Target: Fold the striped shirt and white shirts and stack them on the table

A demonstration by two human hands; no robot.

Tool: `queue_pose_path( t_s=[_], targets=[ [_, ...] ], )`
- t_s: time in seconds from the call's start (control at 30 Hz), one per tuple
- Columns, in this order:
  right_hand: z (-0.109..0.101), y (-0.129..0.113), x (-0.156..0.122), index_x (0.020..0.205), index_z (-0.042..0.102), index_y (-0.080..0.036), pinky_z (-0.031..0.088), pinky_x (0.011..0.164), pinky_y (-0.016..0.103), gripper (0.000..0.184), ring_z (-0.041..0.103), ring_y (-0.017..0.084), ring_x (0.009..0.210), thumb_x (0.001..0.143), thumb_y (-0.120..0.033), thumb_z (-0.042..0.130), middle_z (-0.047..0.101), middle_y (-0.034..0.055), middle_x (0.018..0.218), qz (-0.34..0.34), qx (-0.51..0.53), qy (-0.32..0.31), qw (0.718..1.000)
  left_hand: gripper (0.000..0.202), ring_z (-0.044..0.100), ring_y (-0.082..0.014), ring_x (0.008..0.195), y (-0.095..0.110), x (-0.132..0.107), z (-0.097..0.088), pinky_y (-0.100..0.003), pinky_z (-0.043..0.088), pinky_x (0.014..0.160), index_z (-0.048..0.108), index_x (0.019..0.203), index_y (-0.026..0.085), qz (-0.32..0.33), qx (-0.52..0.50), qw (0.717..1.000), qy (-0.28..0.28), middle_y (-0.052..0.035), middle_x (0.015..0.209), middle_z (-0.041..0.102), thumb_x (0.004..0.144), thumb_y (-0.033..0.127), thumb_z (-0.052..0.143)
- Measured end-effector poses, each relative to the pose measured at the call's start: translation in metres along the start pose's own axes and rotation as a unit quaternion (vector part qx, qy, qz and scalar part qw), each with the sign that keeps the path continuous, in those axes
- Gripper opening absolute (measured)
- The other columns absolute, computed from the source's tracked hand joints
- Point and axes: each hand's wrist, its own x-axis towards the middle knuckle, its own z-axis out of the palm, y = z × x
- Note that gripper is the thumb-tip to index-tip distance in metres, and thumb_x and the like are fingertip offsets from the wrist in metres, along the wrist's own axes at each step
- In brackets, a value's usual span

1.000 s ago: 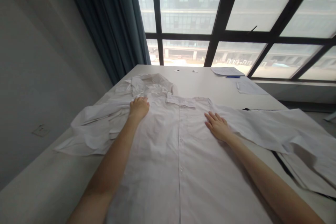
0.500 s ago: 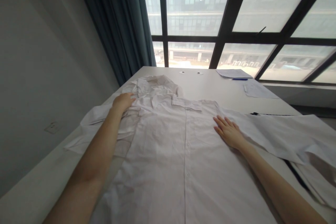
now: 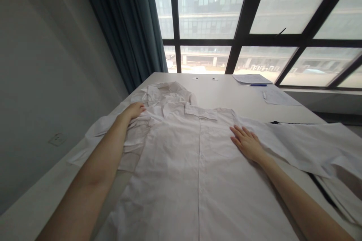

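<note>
A white button-up shirt [image 3: 175, 158] lies front side up, its collar at the far end and its button placket running toward me. Its sleeve on the right stretches out flat across the table. My left hand [image 3: 135, 110] is at the shirt's left shoulder, fingers curled into the bunched cloth; the fingertips are partly hidden. My right hand [image 3: 247, 143] rests flat on the right chest near the armhole, fingers extended. Beyond the left shoulder lies more crumpled white fabric [image 3: 172, 92].
The white table [image 3: 217, 92] runs toward the windows. Paper sheets [image 3: 250, 79] and a blue pen [image 3: 258, 85] lie at its far right. A dark strap-like item [image 3: 325, 192] shows under the right sleeve. A grey wall and a blue curtain [image 3: 127, 19] stand on the left.
My left hand has shifted slightly, its fingers now more curled into the cloth at the left shoulder. My right hand stays in place.
</note>
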Motion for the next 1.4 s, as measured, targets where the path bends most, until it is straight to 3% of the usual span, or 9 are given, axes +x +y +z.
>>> queue_pose_path(
  t_s=[0.13, 0.23, 0.4, 0.57, 0.67, 0.77, 0.93, 1.1, 1.4],
  targets=[
    [0.001, 0.002, 0.002, 0.150, 0.035, -0.031, 0.027, 0.113, 0.054, 0.057, 0.027, 0.029, 0.144, 0.098, -0.050, 0.022, 0.030, -0.0001, 0.158, 0.005, 0.004, 0.001, 1.000, 0.035, 0.057, -0.0273, 0.110, 0.017, 0.002, -0.001, -0.038, 0.042, 0.098, 0.068, 0.096, 0.014, 0.006, 0.036, 0.994, 0.102, -0.0151, 0.111, 0.064, 0.092, 0.034, 0.040],
    [0.002, 0.003, 0.002, 0.150, 0.035, -0.031, 0.026, 0.114, 0.054, 0.057, 0.027, 0.029, 0.144, 0.099, -0.050, 0.022, 0.030, -0.0006, 0.158, 0.007, 0.003, 0.003, 1.000, 0.032, 0.051, -0.0293, 0.116, 0.032, 0.000, 0.004, -0.043, 0.034, 0.106, 0.067, 0.107, 0.015, 0.019, 0.083, 0.981, 0.174, -0.0150, 0.116, 0.059, 0.092, 0.033, 0.044],
    [0.002, 0.003, 0.001, 0.150, 0.036, -0.031, 0.026, 0.114, 0.053, 0.056, 0.028, 0.029, 0.144, 0.099, -0.050, 0.022, 0.030, -0.0015, 0.158, 0.011, -0.002, 0.011, 1.000, 0.033, 0.050, -0.0305, 0.117, 0.039, -0.013, 0.012, -0.046, 0.037, 0.104, 0.063, 0.115, 0.018, 0.063, 0.078, 0.985, 0.141, -0.0144, 0.121, 0.056, 0.087, 0.031, 0.051],
    [0.003, 0.003, 0.001, 0.149, 0.036, -0.031, 0.026, 0.113, 0.053, 0.056, 0.029, 0.029, 0.144, 0.098, -0.051, 0.021, 0.031, -0.0015, 0.158, 0.010, -0.003, 0.015, 1.000, 0.032, 0.057, -0.0241, 0.108, 0.018, -0.049, 0.005, -0.038, 0.042, 0.102, 0.063, 0.096, 0.018, 0.177, -0.011, 0.982, 0.059, -0.0096, 0.108, 0.064, 0.090, 0.043, 0.043],
    [0.003, 0.004, 0.001, 0.150, 0.036, -0.030, 0.026, 0.113, 0.053, 0.057, 0.029, 0.029, 0.143, 0.098, -0.050, 0.021, 0.031, -0.0012, 0.158, 0.009, -0.001, 0.013, 1.000, 0.037, 0.058, -0.0240, 0.109, 0.006, -0.074, 0.004, -0.035, 0.044, 0.101, 0.062, 0.101, 0.019, 0.183, -0.001, 0.983, 0.027, -0.0090, 0.112, 0.065, 0.084, 0.050, 0.052],
    [0.004, 0.004, 0.001, 0.149, 0.036, -0.030, 0.027, 0.113, 0.054, 0.057, 0.030, 0.029, 0.143, 0.098, -0.050, 0.023, 0.032, -0.0008, 0.157, 0.007, 0.004, 0.017, 1.000, 0.030, 0.060, -0.0239, 0.107, 0.004, -0.093, 0.002, -0.036, 0.046, 0.098, 0.064, 0.099, 0.021, 0.179, 0.033, 0.982, 0.045, -0.0089, 0.111, 0.066, 0.088, 0.042, 0.045],
    [0.005, 0.005, 0.001, 0.149, 0.037, -0.030, 0.027, 0.113, 0.054, 0.057, 0.030, 0.029, 0.143, 0.098, -0.050, 0.022, 0.032, -0.0009, 0.157, 0.006, 0.006, 0.020, 1.000, 0.034, 0.062, -0.0243, 0.105, 0.008, -0.118, -0.007, -0.038, 0.049, 0.093, 0.065, 0.107, 0.024, 0.199, 0.067, 0.964, 0.162, -0.0086, 0.108, 0.068, 0.098, 0.036, 0.034],
    [0.004, 0.005, 0.002, 0.149, 0.037, -0.029, 0.028, 0.112, 0.054, 0.058, 0.030, 0.030, 0.143, 0.098, -0.051, 0.022, 0.033, 0.0002, 0.157, 0.003, 0.007, 0.018, 1.000, 0.032, 0.063, -0.0260, 0.104, 0.007, -0.133, -0.002, -0.039, 0.050, 0.090, 0.061, 0.114, 0.023, 0.217, 0.105, 0.963, 0.119, -0.0099, 0.110, 0.068, 0.097, 0.033, 0.035],
    [0.007, 0.007, 0.002, 0.149, 0.037, -0.032, 0.029, 0.111, 0.055, 0.057, 0.032, 0.029, 0.142, 0.097, -0.052, 0.022, 0.035, 0.0008, 0.156, -0.001, 0.009, 0.027, 1.000, 0.032, 0.064, -0.0281, 0.104, -0.006, -0.133, 0.004, -0.038, 0.051, 0.089, 0.052, 0.120, 0.021, 0.140, 0.156, 0.972, 0.105, -0.0120, 0.113, 0.066, 0.090, 0.027, 0.045]
  ],
)
